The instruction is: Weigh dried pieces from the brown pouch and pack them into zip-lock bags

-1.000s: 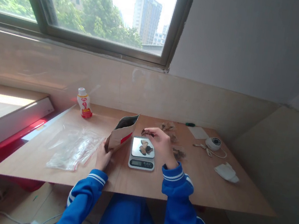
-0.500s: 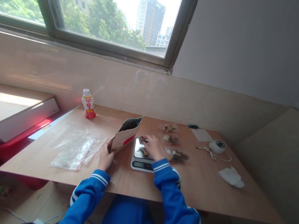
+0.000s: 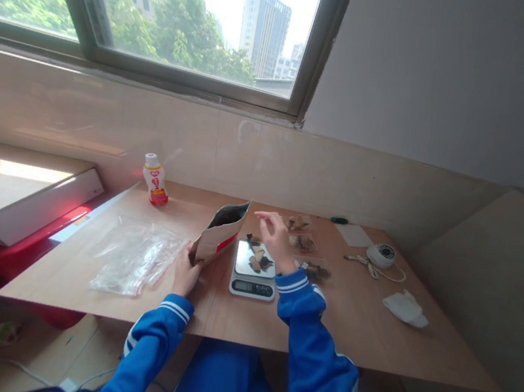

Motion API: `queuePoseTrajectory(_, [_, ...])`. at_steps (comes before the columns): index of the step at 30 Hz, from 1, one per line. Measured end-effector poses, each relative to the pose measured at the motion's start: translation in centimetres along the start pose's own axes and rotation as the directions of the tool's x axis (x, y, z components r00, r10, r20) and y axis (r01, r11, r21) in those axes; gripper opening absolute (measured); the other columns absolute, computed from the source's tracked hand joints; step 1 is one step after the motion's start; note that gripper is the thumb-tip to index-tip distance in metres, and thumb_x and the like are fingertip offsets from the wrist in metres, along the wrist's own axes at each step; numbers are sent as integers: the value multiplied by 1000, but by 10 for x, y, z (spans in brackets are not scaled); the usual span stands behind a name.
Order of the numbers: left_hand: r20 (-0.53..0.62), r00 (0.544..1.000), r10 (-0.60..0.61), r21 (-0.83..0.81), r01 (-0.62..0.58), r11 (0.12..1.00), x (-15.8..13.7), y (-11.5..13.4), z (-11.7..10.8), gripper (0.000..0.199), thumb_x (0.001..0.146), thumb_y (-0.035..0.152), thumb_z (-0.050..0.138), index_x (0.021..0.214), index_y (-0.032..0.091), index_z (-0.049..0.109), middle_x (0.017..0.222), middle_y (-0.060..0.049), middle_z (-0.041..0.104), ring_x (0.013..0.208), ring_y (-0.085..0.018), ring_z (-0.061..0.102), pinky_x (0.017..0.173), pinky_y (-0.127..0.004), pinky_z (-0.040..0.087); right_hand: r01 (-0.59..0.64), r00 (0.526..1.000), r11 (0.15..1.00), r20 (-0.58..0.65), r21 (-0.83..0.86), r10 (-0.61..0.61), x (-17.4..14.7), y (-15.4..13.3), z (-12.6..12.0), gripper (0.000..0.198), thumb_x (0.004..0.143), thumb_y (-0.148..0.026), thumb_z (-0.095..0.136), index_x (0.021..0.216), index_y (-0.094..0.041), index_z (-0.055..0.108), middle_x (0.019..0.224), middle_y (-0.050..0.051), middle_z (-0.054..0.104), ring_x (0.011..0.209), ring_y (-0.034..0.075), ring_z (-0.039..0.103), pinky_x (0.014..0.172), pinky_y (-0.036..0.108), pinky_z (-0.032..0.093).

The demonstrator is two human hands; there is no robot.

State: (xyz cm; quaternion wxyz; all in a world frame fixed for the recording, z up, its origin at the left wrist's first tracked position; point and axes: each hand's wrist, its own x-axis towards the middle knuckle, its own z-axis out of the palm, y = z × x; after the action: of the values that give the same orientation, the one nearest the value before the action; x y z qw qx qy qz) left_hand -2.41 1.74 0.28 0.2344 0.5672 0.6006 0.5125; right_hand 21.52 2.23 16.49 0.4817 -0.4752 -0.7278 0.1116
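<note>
My left hand [image 3: 186,275] is closed on the lower left side of a brown paper pouch [image 3: 215,241] with a red patch. The pouch is tilted and its mouth gapes towards the upper right. Beside it lies a white kitchen scale [image 3: 252,288] with a shiny plate and a small display. Several dried brown pieces [image 3: 259,260], perhaps mushroom slices, rest on the plate, and a dark one sits at its far edge. Above the scale's right side hovers my right hand [image 3: 276,238], fingers stretched towards the pouch mouth, with nothing visible in them.
Small clear bags of dried pieces [image 3: 302,242] lie right of the scale. Flat plastic zip bags [image 3: 137,262] cover the left. A bottle [image 3: 155,180] stands at the back left. A white dome camera [image 3: 380,256], paper sheet [image 3: 353,235] and crumpled tissue [image 3: 406,309] are to the right.
My right hand has risen off the scale plate and its fingers have straightened; a dark piece now lies at the plate's far edge. My left hand and the pouch have stayed put.
</note>
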Motion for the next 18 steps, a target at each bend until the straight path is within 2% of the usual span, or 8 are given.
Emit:
queuePoseTrajectory(4, [-4, 1000, 10, 4, -10, 1000, 0, -4, 1, 47, 70, 23, 57, 115, 17, 50, 112, -11, 59, 112, -31, 55, 96, -46, 43, 158, 966, 987, 199, 36, -162, 14, -32, -10, 24, 93, -17, 44, 106, -20, 65, 106, 6, 65, 107, 18, 56, 97, 35, 44])
queuePoseTrajectory(7, [-2, 1000, 21, -4, -21, 1000, 1, -4, 1, 44, 69, 24, 57, 112, 17, 51, 108, -10, 60, 108, -30, 56, 94, -47, 45, 221, 935, 975, 292, -30, -203, 14, -43, -7, 26, 93, -14, 45, 108, -19, 65, 112, 9, 64, 112, 20, 54, 101, 39, 43])
queuePoseTrajectory(12, [-11, 1000, 23, -39, -24, 999, 1, -2, 1, 43, 65, 20, 56, 109, 18, 52, 106, -8, 61, 107, -28, 57, 96, -47, 44, 246, 902, 961, 392, -127, -179, 8, -53, -8, 24, 90, -10, 48, 96, -16, 70, 94, 9, 70, 102, 21, 57, 95, 37, 46])
queuePoseTrajectory(14, [-7, 1000, 18, -43, -18, 999, 0, -1, 1, 41, 66, 21, 56, 107, 18, 52, 106, -8, 61, 106, -27, 58, 97, -46, 44, 227, 875, 965, 463, -128, -145, 7, -56, -9, 24, 88, -9, 50, 97, -15, 71, 96, 8, 71, 98, 20, 60, 90, 33, 48])
queuePoseTrajectory(18, [7, 1000, 23, -40, -22, 999, -1, 3, 0, 38, 68, 25, 58, 105, 19, 52, 105, -8, 61, 105, -27, 57, 95, -46, 45, 169, 762, 979, 645, -117, -55, 8, -48, -3, 26, 84, -6, 52, 96, -16, 73, 98, 6, 73, 90, 18, 66, 81, 27, 50])
